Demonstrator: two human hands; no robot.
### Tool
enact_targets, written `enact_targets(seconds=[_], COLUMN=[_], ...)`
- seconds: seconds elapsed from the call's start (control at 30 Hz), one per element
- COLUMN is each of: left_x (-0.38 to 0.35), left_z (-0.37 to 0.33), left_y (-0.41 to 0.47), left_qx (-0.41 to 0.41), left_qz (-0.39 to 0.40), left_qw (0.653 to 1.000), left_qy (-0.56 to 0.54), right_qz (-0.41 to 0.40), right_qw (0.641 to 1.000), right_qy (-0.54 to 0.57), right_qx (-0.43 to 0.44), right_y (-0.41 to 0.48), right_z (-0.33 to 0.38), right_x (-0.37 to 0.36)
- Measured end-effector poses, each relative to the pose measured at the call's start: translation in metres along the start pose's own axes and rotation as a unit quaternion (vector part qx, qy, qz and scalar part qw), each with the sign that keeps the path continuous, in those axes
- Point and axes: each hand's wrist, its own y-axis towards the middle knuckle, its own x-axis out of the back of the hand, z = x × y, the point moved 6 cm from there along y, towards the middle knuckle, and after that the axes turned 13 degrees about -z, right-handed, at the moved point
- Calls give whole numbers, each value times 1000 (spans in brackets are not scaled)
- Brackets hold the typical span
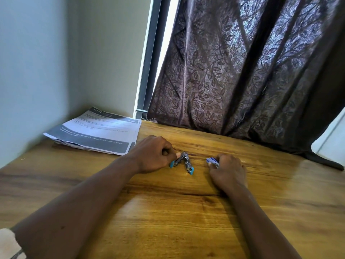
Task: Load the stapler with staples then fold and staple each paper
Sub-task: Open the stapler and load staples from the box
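Looking down at the wooden table [168, 217], I see the left hand [151, 155] with its fingers curled, thumb and fingertips pinching the hinge end of the stapler [183, 162]. The stapler lies swung open in a V on the wood, blue tips pointing toward me. Just to its right, the right hand [228, 171] curls its fingers over a small blue staple box [212, 160], near the stapler but apart from it. A stack of papers [97, 133] fills the far left corner against the wall [37, 71]. The curtain [242, 71] drapes onto the far edge. Open wood spreads on the near side of both hands.
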Motion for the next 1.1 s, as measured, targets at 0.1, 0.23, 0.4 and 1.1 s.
enact_targets(seconds=[0.1,0.23,0.4,1.1], left_x=[5,6,2,3], left_z=[2,-1,0,11], left_y=[1,2,2,4], left_qx=[11,37,49,142], left_qz=[-41,-71,-88,-105], left_qw=[999,993,983,926], left_qy=[-24,-88,-155,-333], right_qz=[-62,-84,-79,240], right_qw=[978,928,895,569], right_qy=[188,326,383,770], right_qx=[70,159,217,-164], right_y=[-4,-19,-27,-31], right_z=[22,53,68,73], right_x=[13,25,23,11])
